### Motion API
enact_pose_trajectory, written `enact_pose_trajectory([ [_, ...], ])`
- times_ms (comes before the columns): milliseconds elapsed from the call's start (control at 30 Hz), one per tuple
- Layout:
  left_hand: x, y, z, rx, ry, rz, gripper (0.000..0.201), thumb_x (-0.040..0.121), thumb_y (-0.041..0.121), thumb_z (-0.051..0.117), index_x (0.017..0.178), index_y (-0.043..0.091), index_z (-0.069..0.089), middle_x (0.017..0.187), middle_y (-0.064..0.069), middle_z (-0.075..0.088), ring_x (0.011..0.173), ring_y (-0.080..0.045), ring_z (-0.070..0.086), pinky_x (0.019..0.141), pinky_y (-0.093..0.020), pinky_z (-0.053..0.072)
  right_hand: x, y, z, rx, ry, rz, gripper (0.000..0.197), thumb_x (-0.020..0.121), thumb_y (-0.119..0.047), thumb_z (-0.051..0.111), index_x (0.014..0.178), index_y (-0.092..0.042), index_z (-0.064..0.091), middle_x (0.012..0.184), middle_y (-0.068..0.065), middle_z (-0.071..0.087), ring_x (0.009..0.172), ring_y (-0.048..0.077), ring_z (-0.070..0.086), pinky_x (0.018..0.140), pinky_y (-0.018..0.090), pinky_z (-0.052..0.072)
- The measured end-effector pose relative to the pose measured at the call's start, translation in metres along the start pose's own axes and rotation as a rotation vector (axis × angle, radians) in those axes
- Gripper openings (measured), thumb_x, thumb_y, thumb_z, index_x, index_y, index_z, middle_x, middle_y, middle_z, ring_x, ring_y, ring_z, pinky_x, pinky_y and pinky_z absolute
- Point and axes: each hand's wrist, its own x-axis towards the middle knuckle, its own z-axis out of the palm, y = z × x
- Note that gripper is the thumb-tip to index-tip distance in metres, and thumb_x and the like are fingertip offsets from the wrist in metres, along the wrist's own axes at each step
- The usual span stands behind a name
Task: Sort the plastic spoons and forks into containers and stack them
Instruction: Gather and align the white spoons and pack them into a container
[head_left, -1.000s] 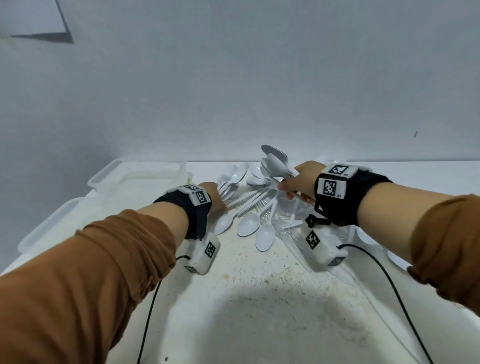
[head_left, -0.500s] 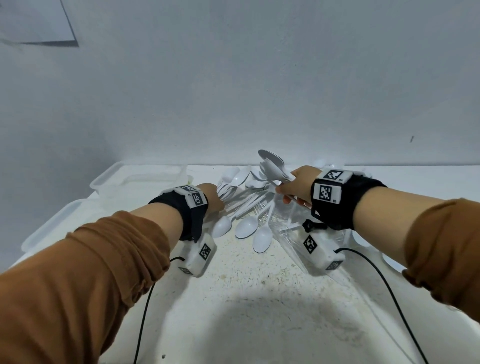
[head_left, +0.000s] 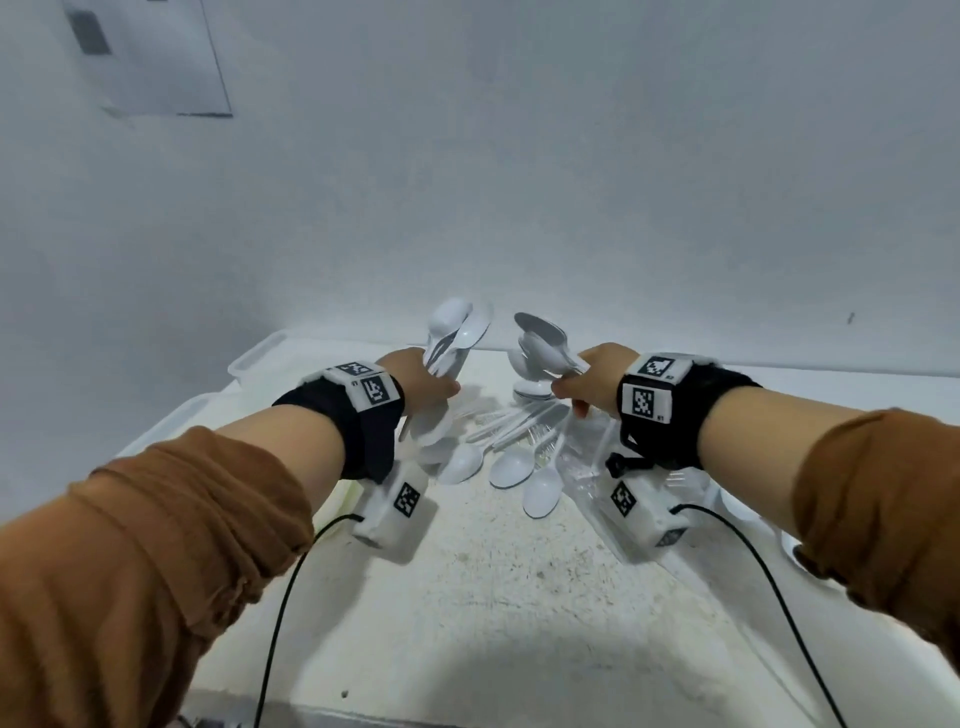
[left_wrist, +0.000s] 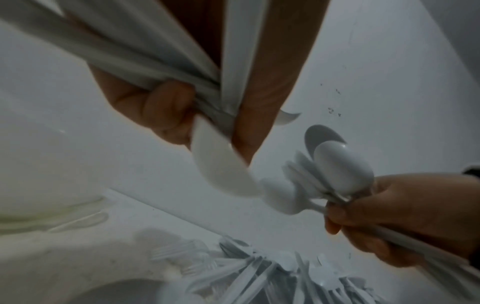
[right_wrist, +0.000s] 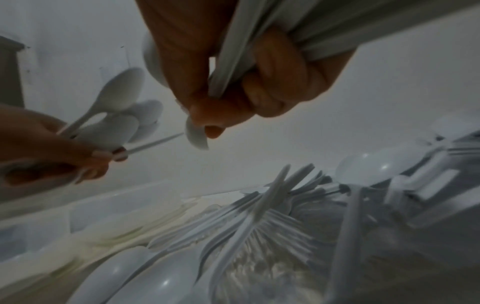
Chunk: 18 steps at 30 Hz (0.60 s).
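Sorting step in hand, by the look of it: spoons are being gathered out of the mixed heap; left hand (head_left: 423, 384) has its fingers (left_wrist: 166, 111) curled round a bunch of spoon handles, bowls fanned upward; right hand (head_left: 597, 384) likewise grips its own bunch of spoons (head_left: 543, 340), fingers (right_wrist: 262, 96) wrapped tight about the handles; both bunches are held above the worktop (head_left: 519, 597), apart from each other.

Beneath and between the hands lies the remaining heap (head_left: 511, 436): white spoons and forks, crossed and tangled, some on crinkled clear wrapping (head_left: 587, 457); fork tines show plainly in the right wrist view.

Clear containers (head_left: 260, 356) sit at the far left edge, just beyond the left wrist; contents too faint to tell.

Next move likely calls for carrying a bunch leftward to a container and laying it in with bowls aligned; thin, slick handles may slip or splay.
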Motion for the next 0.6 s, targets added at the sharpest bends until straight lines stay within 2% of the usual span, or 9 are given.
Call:
enact_pose_trajectory([
  [33,-0.004,-0.002,-0.003,-0.035,0.013,-0.005,0.024,0.091,0.035,0.055,0.100,0.012,0.053,0.092,-0.007,0.056,0.082,-0.024,0.051,0.061,-0.027,0.036,0.003,-0.004,0.002,-0.022,-0.021,-0.019,0.033,0.085,-0.030,0.058,0.056,-0.017,0.055,0.055,-0.004,0.053,0.048,0.012,0.042,0.048,0.022,0.033],
  [100,-0.010,-0.006,-0.009,-0.117,0.049,-0.014,0.027,0.090,0.033,0.055,0.108,0.012,0.052,0.094,-0.006,0.056,0.083,-0.024,0.052,0.063,-0.027,0.037,0.009,-0.011,0.008,-0.044,-0.079,-0.062,0.029,0.090,-0.028,0.054,0.063,-0.017,0.055,0.055,-0.006,0.055,0.044,0.009,0.046,0.043,0.017,0.037],
  [133,-0.014,-0.009,-0.012,-0.158,0.071,-0.026,0.031,0.090,0.033,0.055,0.112,0.012,0.050,0.094,-0.006,0.056,0.082,-0.024,0.053,0.064,-0.027,0.036,0.012,-0.016,0.012,-0.039,-0.112,-0.082,0.024,0.091,-0.025,0.052,0.069,-0.016,0.055,0.055,-0.006,0.055,0.041,0.007,0.048,0.039,0.014,0.037],
  [200,-0.020,-0.013,-0.017,-0.214,0.093,-0.053,0.031,0.090,0.033,0.054,0.113,0.014,0.045,0.086,-0.005,0.056,0.072,-0.022,0.053,0.057,-0.026,0.036,0.018,-0.024,0.020,-0.027,-0.161,-0.105,0.010,0.092,-0.019,0.048,0.085,-0.013,0.053,0.058,-0.004,0.056,0.039,0.007,0.050,0.035,0.010,0.034],
  [267,-0.023,-0.017,-0.020,-0.273,0.090,-0.072,0.026,0.089,0.032,0.053,0.105,0.014,0.045,0.076,-0.005,0.055,0.060,-0.022,0.051,0.050,-0.025,0.036,0.023,-0.030,0.027,-0.080,-0.180,-0.133,0.012,0.089,-0.016,0.046,0.096,-0.010,0.053,0.064,0.000,0.054,0.054,0.017,0.052,0.047,0.020,0.041],
  [333,-0.026,-0.022,-0.022,-0.362,0.081,-0.091,0.025,0.087,0.033,0.055,0.101,0.012,0.054,0.076,-0.009,0.056,0.059,-0.024,0.049,0.051,-0.025,0.037,0.029,-0.036,0.031,-0.217,-0.209,-0.174,0.021,0.088,-0.018,0.047,0.106,-0.010,0.056,0.072,0.001,0.053,0.069,0.021,0.052,0.057,0.027,0.041],
  [467,-0.030,-0.034,-0.022,-0.578,0.062,-0.143,0.029,0.080,0.040,0.063,0.088,0.012,0.066,0.062,-0.005,0.052,0.053,-0.020,0.042,0.053,-0.025,0.032,0.039,-0.048,0.040,-0.396,-0.259,-0.282,0.026,0.089,-0.025,0.057,0.110,-0.010,0.061,0.090,0.003,0.055,0.081,0.019,0.051,0.065,0.026,0.039],
  [533,-0.031,-0.037,-0.021,-0.682,0.043,-0.139,0.032,0.076,0.043,0.067,0.088,0.013,0.069,0.065,-0.005,0.051,0.051,-0.018,0.041,0.055,-0.025,0.032,0.044,-0.051,0.046,-0.414,-0.310,-0.283,0.022,0.087,-0.021,0.061,0.107,-0.014,0.066,0.087,-0.002,0.058,0.081,0.017,0.053,0.065,0.024,0.041],
  [600,-0.034,-0.038,-0.021,-0.737,0.016,-0.105,0.023,0.081,0.040,0.066,0.079,0.017,0.070,0.066,-0.003,0.051,0.047,-0.013,0.041,0.051,-0.022,0.033,0.053,-0.051,0.053,-0.419,-0.364,-0.274,0.020,0.083,-0.021,0.064,0.102,-0.018,0.069,0.078,-0.007,0.061,0.079,0.017,0.058,0.067,0.024,0.045],
])
